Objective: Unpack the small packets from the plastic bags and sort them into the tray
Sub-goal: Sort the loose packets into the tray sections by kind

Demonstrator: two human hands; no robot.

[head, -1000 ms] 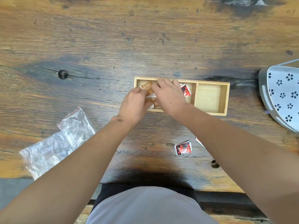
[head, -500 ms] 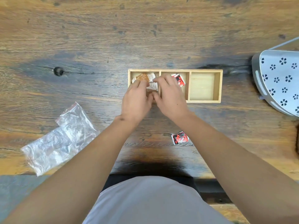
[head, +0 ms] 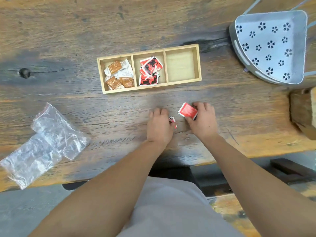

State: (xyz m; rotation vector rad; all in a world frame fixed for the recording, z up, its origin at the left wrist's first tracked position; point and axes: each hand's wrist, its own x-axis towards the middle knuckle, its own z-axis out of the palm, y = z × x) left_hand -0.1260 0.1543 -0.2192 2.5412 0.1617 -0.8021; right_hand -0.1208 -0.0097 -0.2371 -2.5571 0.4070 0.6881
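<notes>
A wooden tray [head: 198, 63] with three compartments lies on the table. Its left compartment holds several orange-and-white packets [head: 118, 74]; the middle one holds several red packets [head: 149, 71]; the right one is bare. In front of the tray my right hand [head: 201, 119] grips a red packet [head: 187, 111] by its edge. My left hand [head: 159, 124] rests palm down over another red packet [head: 172, 120], of which only a corner shows beside the thumb.
Two crumpled clear plastic bags [head: 42, 142] lie at the table's front left. A grey metal basket with flower cut-outs [head: 270, 47] stands at the back right. A wooden block [head: 302, 112] sits at the right edge.
Both hands have left the tray's left compartment and drawn back to the loose red packets in front of it. My right hand has taken hold of one.
</notes>
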